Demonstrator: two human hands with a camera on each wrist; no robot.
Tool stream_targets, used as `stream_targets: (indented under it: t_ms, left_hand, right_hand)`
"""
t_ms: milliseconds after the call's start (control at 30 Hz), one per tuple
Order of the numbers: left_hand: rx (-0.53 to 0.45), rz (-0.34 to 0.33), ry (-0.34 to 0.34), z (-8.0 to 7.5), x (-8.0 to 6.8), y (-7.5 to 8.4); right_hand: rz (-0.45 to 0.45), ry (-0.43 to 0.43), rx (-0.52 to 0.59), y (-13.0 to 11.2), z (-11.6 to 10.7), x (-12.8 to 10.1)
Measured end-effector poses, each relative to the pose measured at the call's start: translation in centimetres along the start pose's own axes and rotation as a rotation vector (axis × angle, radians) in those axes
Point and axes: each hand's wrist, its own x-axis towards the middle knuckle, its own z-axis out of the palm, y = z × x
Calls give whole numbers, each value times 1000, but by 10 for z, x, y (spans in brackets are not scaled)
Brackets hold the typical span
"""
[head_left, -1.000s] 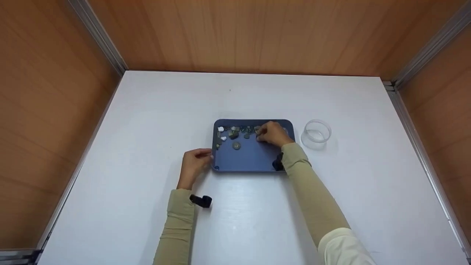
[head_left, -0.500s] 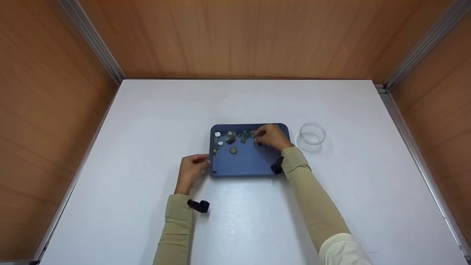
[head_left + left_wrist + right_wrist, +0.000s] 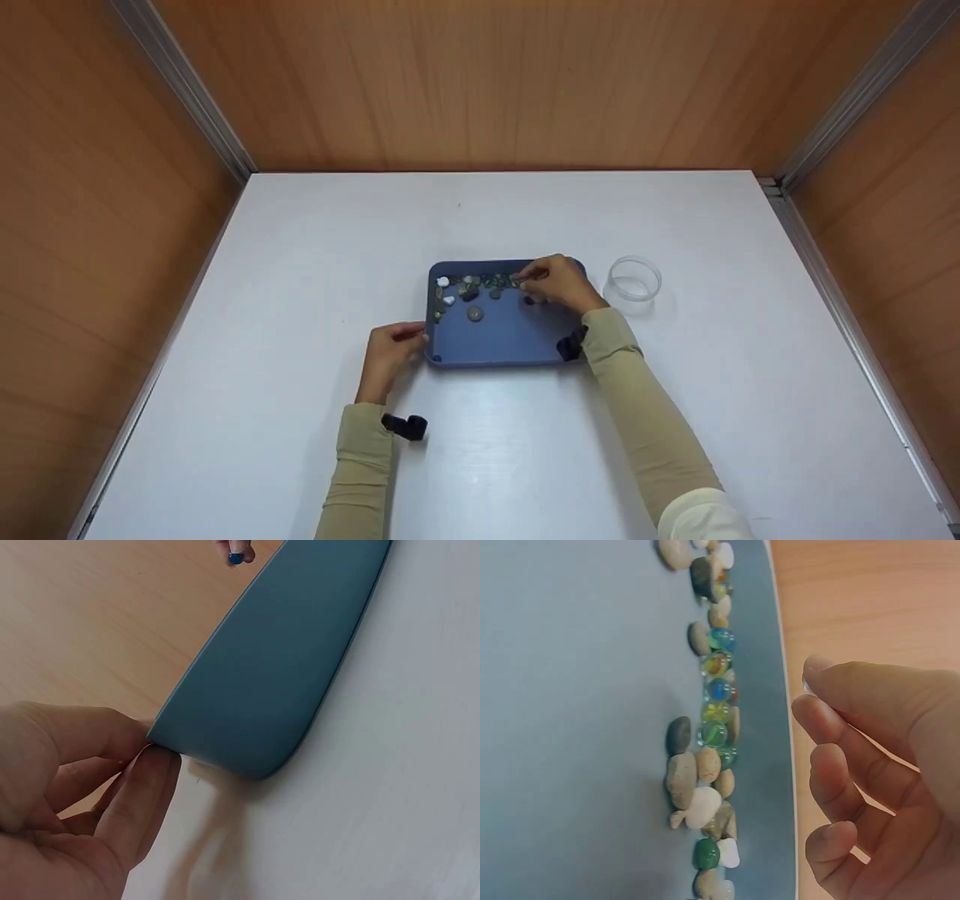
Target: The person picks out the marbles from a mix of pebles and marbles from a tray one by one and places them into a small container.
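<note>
A blue rectangular tray [image 3: 499,341] lies on the white table. My left hand [image 3: 388,355] pinches its left rim between thumb and fingers, as the left wrist view shows close up. Above the tray's far right part, my right hand [image 3: 564,285] pinches a small blue marble [image 3: 236,558] between thumb and index finger. Only a clear sliver of it shows in the right wrist view, where the other fingers curl loosely. Pebbles [image 3: 681,780] and glass marbles [image 3: 715,733] lie in a strip along the tray's far wall. A round grey stone [image 3: 475,313] sits apart from them.
A clear round plastic container [image 3: 634,280] stands on the table just right of the tray. White stones [image 3: 443,282] and more pebbles line the tray's left wall. Wooden panels [image 3: 465,90] close off the table's back and sides.
My right hand has drawn slightly up and right from the stones, exposing a dark stone below its fingers. The left hand stays at the rim. The head view has tilted upward.
</note>
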Motion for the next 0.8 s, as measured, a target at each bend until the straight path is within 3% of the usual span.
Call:
stream_targets:
  t_ms: [533,800]
  left_hand:
    - [-4,18,0,-2,3,2]
    - [-22,36,0,0,0,3]
  right_hand:
    - [-74,59,-59,0,-17,-8]
    - [-60,93,-68,0,-26,-17]
